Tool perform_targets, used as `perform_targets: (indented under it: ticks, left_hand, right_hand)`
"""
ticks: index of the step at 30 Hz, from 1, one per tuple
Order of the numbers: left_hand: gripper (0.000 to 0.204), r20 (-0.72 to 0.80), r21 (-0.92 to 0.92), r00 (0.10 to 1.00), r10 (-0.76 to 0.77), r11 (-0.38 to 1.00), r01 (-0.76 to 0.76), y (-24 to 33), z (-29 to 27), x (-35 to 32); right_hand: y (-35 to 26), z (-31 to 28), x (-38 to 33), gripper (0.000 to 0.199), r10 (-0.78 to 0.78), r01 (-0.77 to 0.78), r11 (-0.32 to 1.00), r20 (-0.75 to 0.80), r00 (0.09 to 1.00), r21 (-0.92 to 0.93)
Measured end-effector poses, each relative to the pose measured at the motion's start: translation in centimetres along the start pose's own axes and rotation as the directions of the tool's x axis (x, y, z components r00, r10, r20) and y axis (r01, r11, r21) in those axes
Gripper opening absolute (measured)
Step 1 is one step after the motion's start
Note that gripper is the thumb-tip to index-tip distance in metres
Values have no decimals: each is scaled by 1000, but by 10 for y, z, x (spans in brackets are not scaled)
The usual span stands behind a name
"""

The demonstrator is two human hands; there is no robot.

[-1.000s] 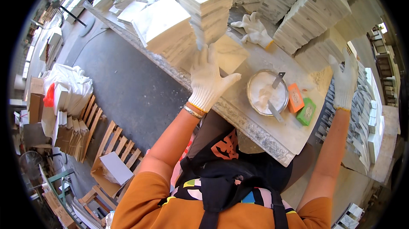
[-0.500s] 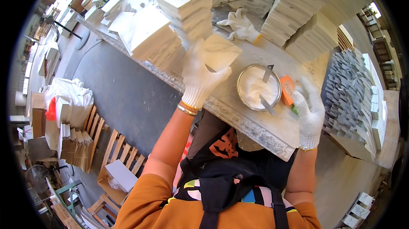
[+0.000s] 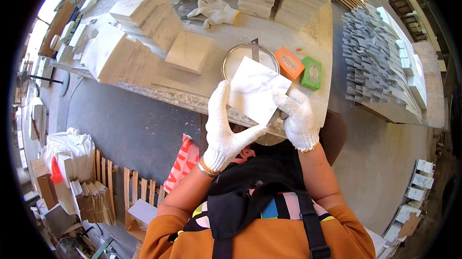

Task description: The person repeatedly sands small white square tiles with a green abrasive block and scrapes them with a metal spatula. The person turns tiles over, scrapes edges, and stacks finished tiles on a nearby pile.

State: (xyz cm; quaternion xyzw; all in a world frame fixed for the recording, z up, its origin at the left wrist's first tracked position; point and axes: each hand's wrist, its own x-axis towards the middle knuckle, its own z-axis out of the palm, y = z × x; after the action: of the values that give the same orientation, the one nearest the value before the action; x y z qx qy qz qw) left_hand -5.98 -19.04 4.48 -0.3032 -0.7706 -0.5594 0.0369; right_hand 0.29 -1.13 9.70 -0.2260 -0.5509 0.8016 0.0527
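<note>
A white square marble tile (image 3: 257, 90) with grey veins is held tilted in front of me, above the bench's near edge. My left hand (image 3: 222, 131), in a white knitted glove, spans its left side, fingertips at one corner and thumb by the lower one. My gloved right hand (image 3: 299, 118) has its fingers bent at the tile's right side. A small grey bit shows under those fingers; I cannot make it out. Behind the tile, partly covered, is a round metal bowl (image 3: 230, 57) with a scraper blade (image 3: 254, 49) sticking up from it.
An orange box (image 3: 289, 63) and a green box (image 3: 312, 73) lie right of the bowl. Left stand a low tile stack (image 3: 190, 51) and taller ones (image 3: 147, 16). An empty glove (image 3: 214, 11) lies farther back. Grey strips (image 3: 370, 57) cover a surface at right.
Both hands have come together at the marble tile, which is now over the bowl's near side. My left hand has left the tile stack. The view has shifted, and the green box shows fully.
</note>
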Motion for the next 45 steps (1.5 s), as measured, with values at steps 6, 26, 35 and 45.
perform_targets:
  ticks: [6, 26, 35, 45]
  left_hand:
    - [61, 279, -674, 797, -535, 483, 559, 16, -9, 6]
    - [55, 542, -777, 693, -476, 28, 628, 0, -5, -6]
    - [65, 583, -750, 725, -367, 102, 654, 17, 4, -18]
    - [46, 712, -522, 605, -356, 309, 795, 9, -19, 8]
  right_hand:
    - [13, -27, -12, 31, 43, -42, 999, -33, 999, 16]
    - [32, -55, -28, 37, 51, -48, 991, -23, 998, 123]
    - [26, -17, -36, 44, -102, 118, 986, -127, 987, 121]
    - [26, -80, -50, 61, 86, -65, 988, 147, 985, -137]
